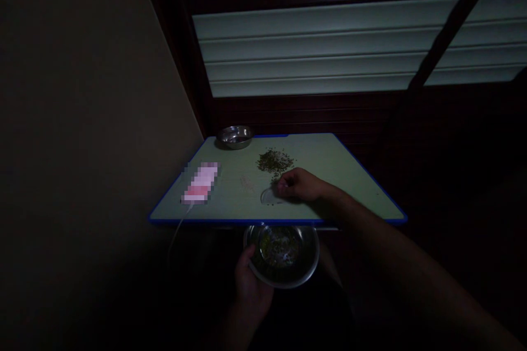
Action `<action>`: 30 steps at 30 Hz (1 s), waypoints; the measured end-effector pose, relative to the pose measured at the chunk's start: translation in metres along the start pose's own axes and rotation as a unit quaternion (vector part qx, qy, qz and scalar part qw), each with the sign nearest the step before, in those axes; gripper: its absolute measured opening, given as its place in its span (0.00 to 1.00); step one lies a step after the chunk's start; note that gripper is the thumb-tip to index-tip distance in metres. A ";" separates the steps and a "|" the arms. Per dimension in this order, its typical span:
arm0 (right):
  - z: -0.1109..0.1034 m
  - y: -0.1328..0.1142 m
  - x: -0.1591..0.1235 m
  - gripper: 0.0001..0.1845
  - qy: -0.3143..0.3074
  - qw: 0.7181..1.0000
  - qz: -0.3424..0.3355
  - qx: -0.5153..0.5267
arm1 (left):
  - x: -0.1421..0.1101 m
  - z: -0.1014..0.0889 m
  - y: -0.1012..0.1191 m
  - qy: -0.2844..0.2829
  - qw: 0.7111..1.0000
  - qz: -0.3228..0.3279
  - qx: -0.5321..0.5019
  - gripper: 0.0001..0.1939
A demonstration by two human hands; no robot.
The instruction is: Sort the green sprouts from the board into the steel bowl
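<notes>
My left hand (252, 285) grips a metal bowl (316, 258) by its left rim, thumb over the edge, just below the front of the table. Small greenish grains (280, 244) lie inside it. Above the tabletop, my right hand (300, 184) is closed in a pinch on a clear, round-edged flat piece (268, 196), whose exact kind I cannot make out. A few grains lie along its lower edge. Right behind that hand, a loose pile of dark greenish grains (274, 161) is spread on the table.
The pale folding-style table (346, 175) has a blue rim. A second metal bowl (235, 138) stands at its back left corner. A phone (201, 182) with a white cable (179, 225) lies at the left edge. Dark-framed slatted panels (313, 49) stand behind.
</notes>
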State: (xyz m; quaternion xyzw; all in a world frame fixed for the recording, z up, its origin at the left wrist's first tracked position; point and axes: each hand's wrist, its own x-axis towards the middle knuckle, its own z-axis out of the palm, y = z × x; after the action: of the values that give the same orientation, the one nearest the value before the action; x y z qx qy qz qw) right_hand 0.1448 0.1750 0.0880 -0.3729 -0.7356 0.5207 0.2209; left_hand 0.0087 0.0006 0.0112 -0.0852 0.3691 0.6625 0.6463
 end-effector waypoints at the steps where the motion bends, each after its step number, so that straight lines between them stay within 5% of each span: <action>1: 0.001 -0.001 -0.001 0.11 -0.014 1.000 0.002 -0.001 | 0.000 0.001 0.000 0.000 1.000 0.002 -0.001 0.11; 23: -0.007 -0.008 -0.018 0.06 -0.141 0.989 0.011 -0.034 | 0.003 0.000 -0.001 -0.027 1.000 0.009 -0.010 0.10; 26: -0.014 -0.010 -0.013 0.07 -0.098 0.995 0.002 -0.025 | 0.003 0.000 -0.001 -0.015 1.000 0.007 -0.007 0.10; 30: -0.027 -0.005 0.002 0.10 0.102 0.994 -0.040 -0.001 | 0.003 -0.001 -0.001 -0.005 1.000 -0.002 -0.005 0.11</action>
State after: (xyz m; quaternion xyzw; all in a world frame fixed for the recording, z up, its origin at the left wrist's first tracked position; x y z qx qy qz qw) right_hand 0.1614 0.1914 0.1018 -0.3942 -0.7240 0.4701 0.3154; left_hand 0.0087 0.0022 0.0089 -0.0858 0.3619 0.6632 0.6495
